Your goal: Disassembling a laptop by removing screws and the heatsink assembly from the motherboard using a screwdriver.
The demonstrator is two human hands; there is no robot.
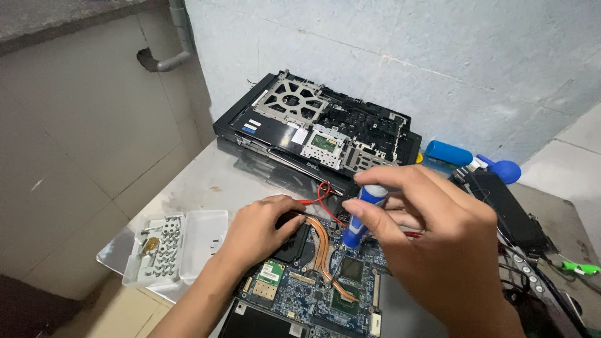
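A blue laptop motherboard (294, 294) with a copper heat pipe (322, 247) lies on the metal table (206, 181). My left hand (260, 228) rests on the black fan at the board's upper left, fingers pressing it down. In my right hand (426, 231) is a blue and white screwdriver (363, 216), held upright with its tip on the board beside the heat pipe. Red wires (322, 194) loop just behind the fan.
A stripped black laptop chassis (319, 128) leans against the wall behind. A white open case of screwdriver bits (169, 247) sits at the left. A blue air blower (466, 159) and dark parts with cables (519, 231) lie at the right.
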